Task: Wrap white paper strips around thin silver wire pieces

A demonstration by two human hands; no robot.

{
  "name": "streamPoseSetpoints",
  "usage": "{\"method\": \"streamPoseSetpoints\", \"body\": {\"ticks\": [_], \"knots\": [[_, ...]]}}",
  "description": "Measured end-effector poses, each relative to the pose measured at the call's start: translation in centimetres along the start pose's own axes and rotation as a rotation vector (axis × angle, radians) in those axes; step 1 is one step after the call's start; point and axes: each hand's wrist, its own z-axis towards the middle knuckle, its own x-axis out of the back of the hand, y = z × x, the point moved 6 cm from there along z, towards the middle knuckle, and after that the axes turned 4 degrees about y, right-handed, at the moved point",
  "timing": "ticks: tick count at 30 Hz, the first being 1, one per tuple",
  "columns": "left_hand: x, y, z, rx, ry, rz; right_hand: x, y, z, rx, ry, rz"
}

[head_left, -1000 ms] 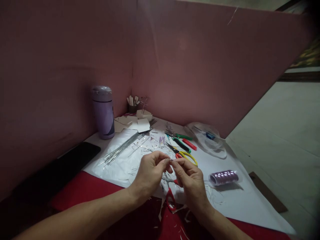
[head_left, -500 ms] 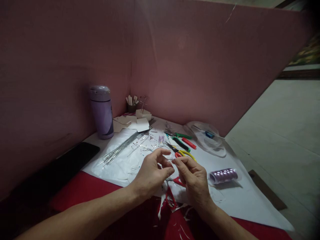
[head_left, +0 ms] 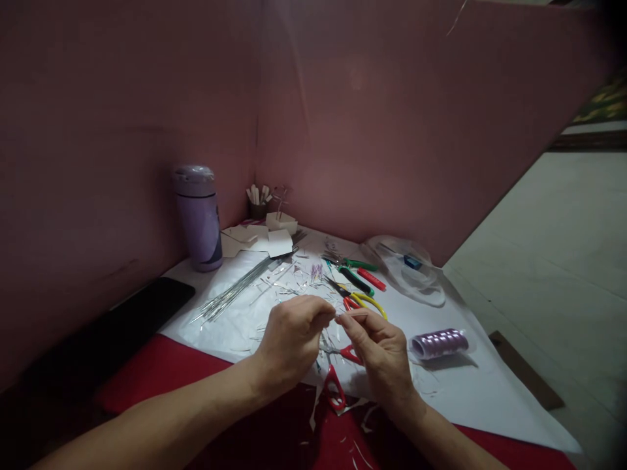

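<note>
My right hand (head_left: pixel 382 352) pinches a thin, pale, wire-like piece (head_left: pixel 361 314) between thumb and forefinger. Its tip reaches the closed fingertips of my left hand (head_left: pixel 292 339); whatever those fingers hold is too small to make out. Below my hands lie red-handled scissors (head_left: pixel 334 388), partly hidden by my right hand. Just beyond are snips with yellow and red handles (head_left: pixel 367 303) and pliers with green-and-black handles (head_left: pixel 356 282). To the right, a spool of shiny purple thread (head_left: pixel 439 344) rests on its side on the white sheet (head_left: pixel 482 391).
A bundle of metal wires (head_left: pixel 235 290) lies at left, before a purple tumbler (head_left: pixel 198 219). Cut scraps litter the middle. Cards (head_left: pixel 280 243), a red bar-shaped item (head_left: pixel 371 279) and a clear plastic bag (head_left: pixel 411 274) are farther back. Pink walls (head_left: pixel 353 130) enclose the table's far side.
The fingers of my left hand, spread apart before, have closed together at the tip of the thin piece. My right hand keeps its pinch and has barely moved.
</note>
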Motion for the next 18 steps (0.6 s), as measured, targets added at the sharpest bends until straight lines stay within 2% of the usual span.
{"method": "streamPoseSetpoints", "body": {"ticks": [3, 8, 12, 15, 18], "knots": [[-0.1, -0.3, 0.1, 0.048, -0.024, -0.009, -0.1, 0.1, -0.1, -0.006, -0.031, -0.001], [0.3, -0.9, 0.3, 0.142, 0.005, -0.004, -0.1, 0.1, -0.1, -0.011, -0.049, 0.004], [1.2, -1.4, 0.6, 0.258, 0.093, -0.029, 0.2, 0.3, 0.0, -0.033, -0.029, 0.02], [1.6, -0.3, 0.8, 0.132, 0.132, -0.067, 0.3, 0.5, 0.1, -0.039, -0.015, 0.03], [0.7, 0.9, 0.6, -0.057, 0.033, -0.02, 0.2, 0.4, 0.2, -0.02, -0.017, 0.032]]}}
